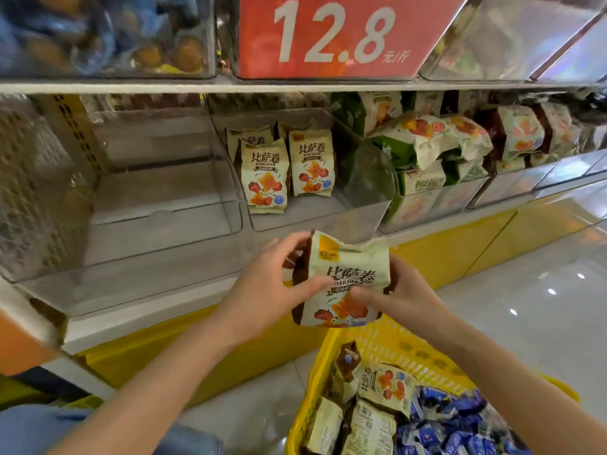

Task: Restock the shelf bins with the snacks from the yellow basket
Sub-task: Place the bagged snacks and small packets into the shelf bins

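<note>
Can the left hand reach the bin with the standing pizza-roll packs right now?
Probably not yet: both hands, left and right, hold a pizza-roll pack. The bin is open-fronted, nothing blocking.

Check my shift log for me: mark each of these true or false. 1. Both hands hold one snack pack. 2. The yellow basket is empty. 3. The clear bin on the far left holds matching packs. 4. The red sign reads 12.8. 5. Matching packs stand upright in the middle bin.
1. True: the left hand and right hand both grip the snack pack.
2. False: the yellow basket still holds cream packs and blue-wrapped snacks.
3. False: the far-left bin looks empty.
4. True: the red sign shows 12.8.
5. True: matching packs stand upright in the middle bin.
</note>
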Demonstrator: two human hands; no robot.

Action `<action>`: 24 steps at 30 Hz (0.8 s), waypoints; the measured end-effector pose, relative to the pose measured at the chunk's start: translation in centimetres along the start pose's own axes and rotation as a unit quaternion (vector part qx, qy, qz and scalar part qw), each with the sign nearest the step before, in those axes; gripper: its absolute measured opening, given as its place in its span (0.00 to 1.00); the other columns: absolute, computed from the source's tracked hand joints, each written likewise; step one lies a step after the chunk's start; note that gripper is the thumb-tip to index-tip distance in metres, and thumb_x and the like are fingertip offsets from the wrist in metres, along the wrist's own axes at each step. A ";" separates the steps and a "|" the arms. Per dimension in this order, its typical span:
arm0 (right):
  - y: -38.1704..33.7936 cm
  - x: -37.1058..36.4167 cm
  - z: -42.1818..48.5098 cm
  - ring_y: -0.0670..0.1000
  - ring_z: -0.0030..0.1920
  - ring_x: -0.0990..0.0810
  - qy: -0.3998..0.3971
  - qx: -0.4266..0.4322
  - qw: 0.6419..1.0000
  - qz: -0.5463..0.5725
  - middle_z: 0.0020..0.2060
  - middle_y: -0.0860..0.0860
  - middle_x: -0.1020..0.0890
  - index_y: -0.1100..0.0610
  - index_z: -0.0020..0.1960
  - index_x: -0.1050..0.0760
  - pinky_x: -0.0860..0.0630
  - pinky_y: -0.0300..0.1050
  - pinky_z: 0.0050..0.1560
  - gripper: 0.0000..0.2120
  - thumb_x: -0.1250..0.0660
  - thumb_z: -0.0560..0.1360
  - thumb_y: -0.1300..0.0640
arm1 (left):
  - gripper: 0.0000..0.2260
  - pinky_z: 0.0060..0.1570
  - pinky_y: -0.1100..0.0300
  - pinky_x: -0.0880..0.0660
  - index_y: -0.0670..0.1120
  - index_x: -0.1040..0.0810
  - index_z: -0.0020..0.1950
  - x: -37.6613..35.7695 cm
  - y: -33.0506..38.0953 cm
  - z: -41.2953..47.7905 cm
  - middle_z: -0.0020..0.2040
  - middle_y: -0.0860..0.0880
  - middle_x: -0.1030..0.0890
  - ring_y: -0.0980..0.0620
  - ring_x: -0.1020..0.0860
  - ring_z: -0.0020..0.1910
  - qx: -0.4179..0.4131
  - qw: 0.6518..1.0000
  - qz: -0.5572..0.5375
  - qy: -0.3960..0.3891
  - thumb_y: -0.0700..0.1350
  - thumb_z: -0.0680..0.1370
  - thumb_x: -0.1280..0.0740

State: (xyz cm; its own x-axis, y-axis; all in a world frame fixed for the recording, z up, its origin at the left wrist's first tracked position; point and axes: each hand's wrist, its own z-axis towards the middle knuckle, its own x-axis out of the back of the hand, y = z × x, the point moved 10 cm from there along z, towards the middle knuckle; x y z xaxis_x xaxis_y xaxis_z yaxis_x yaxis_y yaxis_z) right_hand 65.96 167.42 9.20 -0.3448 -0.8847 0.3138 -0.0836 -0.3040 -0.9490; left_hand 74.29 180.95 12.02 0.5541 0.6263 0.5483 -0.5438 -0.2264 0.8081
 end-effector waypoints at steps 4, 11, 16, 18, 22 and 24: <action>-4.7 3.4 2.8 0.42 0.48 0.18 0.109 0.070 0.990 0.060 0.46 0.43 0.16 0.52 0.57 0.27 0.22 0.33 0.42 0.26 0.27 0.61 0.47 | 0.27 0.65 0.58 0.43 0.57 0.43 0.73 5.8 0.9 1.3 0.70 0.57 0.37 0.66 0.44 0.66 -0.055 0.975 0.174 0.124 0.62 0.75 0.46; -6.5 4.5 10.0 0.48 0.56 0.21 0.247 0.050 0.968 -0.015 0.57 0.50 0.21 0.58 0.67 0.34 0.23 0.52 0.57 0.31 0.28 0.69 0.47 | 0.23 0.36 0.56 0.25 0.48 0.22 0.52 8.7 -4.2 0.5 0.42 0.47 0.18 0.47 0.21 0.36 0.038 0.898 0.420 0.127 0.54 0.79 0.55; -6.4 -1.0 16.8 0.48 0.53 0.21 0.137 0.018 0.988 -0.063 0.57 0.50 0.21 0.55 0.65 0.35 0.21 0.50 0.54 0.30 0.27 0.69 0.48 | 0.14 0.25 0.59 0.28 0.45 0.21 0.38 8.8 -3.1 0.1 0.28 0.48 0.22 0.49 0.25 0.24 -0.025 0.892 0.424 0.154 0.48 0.79 0.41; -5.2 -3.7 19.2 0.50 0.55 0.21 0.063 -0.008 0.991 -0.122 0.58 0.52 0.21 0.57 0.65 0.32 0.22 0.52 0.56 0.29 0.27 0.69 0.50 | 0.11 0.25 0.60 0.29 0.45 0.22 0.37 8.9 -2.9 0.0 0.27 0.48 0.22 0.49 0.25 0.24 -0.042 0.892 0.414 0.177 0.47 0.78 0.37; -2.4 -5.8 21.6 0.46 0.46 0.19 -0.018 -0.056 0.987 -0.151 0.55 0.52 0.19 0.55 0.57 0.27 0.20 0.41 0.45 0.17 0.28 0.70 0.53 | 0.15 0.27 0.60 0.30 0.46 0.21 0.39 9.1 -3.1 0.0 0.28 0.50 0.22 0.49 0.24 0.26 -0.039 0.897 0.400 0.182 0.49 0.79 0.44; -1.6 -6.0 22.2 0.44 0.43 0.19 -0.033 -0.073 0.985 -0.151 0.55 0.52 0.19 0.53 0.56 0.28 0.21 0.38 0.40 0.16 0.29 0.71 0.53 | 0.15 0.29 0.60 0.30 0.47 0.21 0.40 9.1 -3.3 0.0 0.29 0.50 0.21 0.49 0.24 0.27 -0.033 0.900 0.396 0.179 0.49 0.79 0.44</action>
State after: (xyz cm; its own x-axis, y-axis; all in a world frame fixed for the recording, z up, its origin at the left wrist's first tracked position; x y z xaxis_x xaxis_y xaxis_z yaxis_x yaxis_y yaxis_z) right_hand 88.90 165.39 9.53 -0.2225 -0.7846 0.5787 -0.3086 -0.5064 -0.8052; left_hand 81.16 187.36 14.31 -0.2555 0.4903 0.8332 -0.7215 -0.6704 0.1732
